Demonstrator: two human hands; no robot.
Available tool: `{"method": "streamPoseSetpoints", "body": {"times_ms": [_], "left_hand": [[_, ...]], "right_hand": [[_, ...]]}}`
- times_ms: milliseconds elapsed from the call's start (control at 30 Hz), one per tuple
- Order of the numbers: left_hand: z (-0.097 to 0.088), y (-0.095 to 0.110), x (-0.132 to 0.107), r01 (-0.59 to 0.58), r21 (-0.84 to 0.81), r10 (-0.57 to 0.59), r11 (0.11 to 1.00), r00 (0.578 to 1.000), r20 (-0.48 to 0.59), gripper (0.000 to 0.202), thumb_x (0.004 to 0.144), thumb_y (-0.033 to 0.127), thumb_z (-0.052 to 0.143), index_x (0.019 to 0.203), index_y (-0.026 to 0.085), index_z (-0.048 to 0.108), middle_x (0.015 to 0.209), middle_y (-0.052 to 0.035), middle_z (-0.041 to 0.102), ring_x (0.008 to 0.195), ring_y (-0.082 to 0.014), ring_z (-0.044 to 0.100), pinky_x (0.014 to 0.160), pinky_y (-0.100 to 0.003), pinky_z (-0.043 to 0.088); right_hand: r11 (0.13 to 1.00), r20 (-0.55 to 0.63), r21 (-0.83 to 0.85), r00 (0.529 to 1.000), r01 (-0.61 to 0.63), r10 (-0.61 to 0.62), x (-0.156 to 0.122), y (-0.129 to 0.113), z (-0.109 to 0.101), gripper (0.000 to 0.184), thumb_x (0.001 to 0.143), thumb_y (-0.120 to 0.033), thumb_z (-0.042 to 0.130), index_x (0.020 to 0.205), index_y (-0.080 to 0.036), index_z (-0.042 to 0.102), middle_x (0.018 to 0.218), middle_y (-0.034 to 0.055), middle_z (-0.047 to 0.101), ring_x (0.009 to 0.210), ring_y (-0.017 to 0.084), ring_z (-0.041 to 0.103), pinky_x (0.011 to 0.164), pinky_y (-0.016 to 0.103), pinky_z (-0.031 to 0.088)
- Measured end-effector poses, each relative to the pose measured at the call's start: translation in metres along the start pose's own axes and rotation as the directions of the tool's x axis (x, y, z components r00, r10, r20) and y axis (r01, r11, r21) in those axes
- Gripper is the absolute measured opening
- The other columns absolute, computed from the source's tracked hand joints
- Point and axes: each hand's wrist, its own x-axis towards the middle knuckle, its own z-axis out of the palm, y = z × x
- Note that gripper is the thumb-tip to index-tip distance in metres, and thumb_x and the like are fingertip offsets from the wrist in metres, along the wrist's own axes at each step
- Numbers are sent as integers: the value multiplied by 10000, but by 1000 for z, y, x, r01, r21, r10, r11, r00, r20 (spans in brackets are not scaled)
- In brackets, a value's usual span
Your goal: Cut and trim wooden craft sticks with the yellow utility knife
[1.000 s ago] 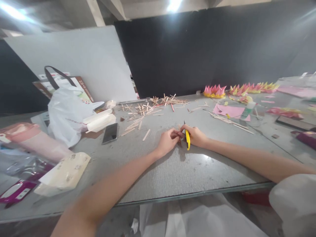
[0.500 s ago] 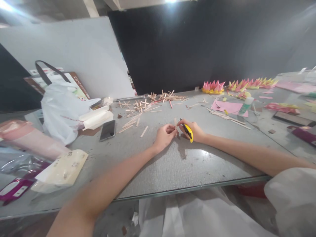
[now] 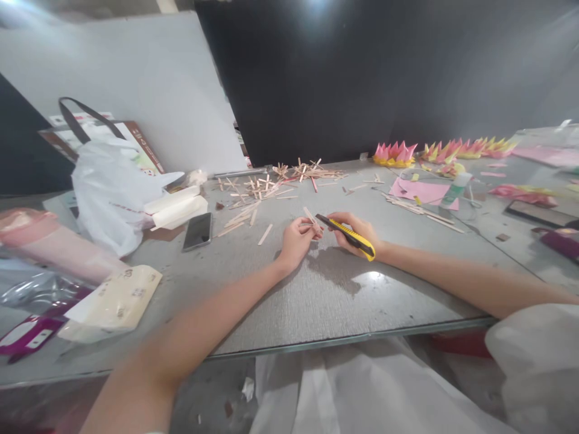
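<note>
Between the fingertips of my left hand point(image 3: 297, 242) is a short popsicle stick point(image 3: 309, 214), its far end pointing up and away from me. My right hand point(image 3: 359, 232) is wrapped round a yellow and black utility knife point(image 3: 350, 235). The knife's front end points toward the stick, close beside my left fingers; whether its blade touches the wood I cannot tell. Both hands are just above the grey table point(image 3: 280, 307). Loose popsicle sticks point(image 3: 235, 222) lie to the left of my left hand.
A heap of sticks point(image 3: 298, 173) lies at the back. Left are a phone point(image 3: 198, 231), a white plastic bag point(image 3: 102, 193) and a tissue pack point(image 3: 120, 301). Right are pink paper point(image 3: 423, 191), a glue bottle point(image 3: 456, 188) and pink-yellow paper flowers point(image 3: 394, 155). The table's edge point(image 3: 344, 342) runs before me.
My right hand has turned the knife so its length shows, slanting toward the left hand. The stick in my left hand has tilted leftward. The view has shifted slightly.
</note>
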Motion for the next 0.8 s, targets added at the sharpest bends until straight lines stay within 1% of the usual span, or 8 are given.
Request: {"method": "streamPoseSetpoints", "body": {"times_ms": [67, 167, 333, 467, 600, 800], "left_hand": [[1, 1, 0, 0, -5, 0, 1000, 1000, -9, 261, 835, 333, 838, 907, 181, 639, 781, -64, 791, 692, -159, 729, 726, -296, 593], [1, 0, 0, -8, -8, 8, 1000, 1000, -10, 217, 834, 295, 821, 896, 179, 648, 749, -51, 775, 688, -159, 729, 728, -294, 594], [1, -1, 2, -13, 3, 13, 1000, 1000, -11, 219, 835, 292, 820, 891, 182, 640, 804, -64, 793, 689, -158, 728, 732, -303, 598], [1, -2, 1, -19, 0, 19, 1000, 1000, -8, 217, 839, 289, 816, 888, 186, 631, 824, -63, 795, 695, -155, 727, 737, -307, 601], [2, -2, 0, -18, 10, 18, 1000, 1000, -8, 202, 849, 280, 805, 904, 188, 634, 775, -45, 774, 687, -160, 726, 732, -307, 601], [2, -1, 0, -20, 36, 21, 999, 1000, -8, 211, 851, 289, 809, 915, 192, 634, 768, -35, 770, 683, -159, 726, 715, -298, 602]], "right_hand": [[1000, 12, -11, 1000, 12, -12, 0, -2, 1, 315, 1021, -255, 570, 1333, -245, 613, 1076, 77, 831, 953, 202, 820, 894, 311, 647], [998, 15, -4, 998, 60, -60, 2, -1, 1, 293, 1009, -224, 564, 1296, -231, 626, 1058, 79, 833, 903, 180, 817, 864, 280, 643], [994, 29, 6, 993, 112, -112, 4, -1, -1, 285, 1027, -222, 546, 1300, -219, 628, 1069, 82, 824, 899, 163, 805, 856, 263, 632], [997, 57, 16, 995, 76, -77, 3, -1, -1, 289, 1042, -245, 539, 1314, -223, 634, 1055, 78, 811, 872, 163, 791, 835, 266, 626], [999, 97, 21, 994, 45, -47, 2, -1, -1, 288, 1043, -275, 546, 1314, -232, 635, 1048, 84, 805, 862, 179, 779, 824, 286, 624], [998, 90, 10, 994, 55, -55, 3, -3, -1, 291, 1027, -232, 552, 1308, -225, 626, 1017, 72, 794, 827, 168, 764, 793, 270, 604]]}}
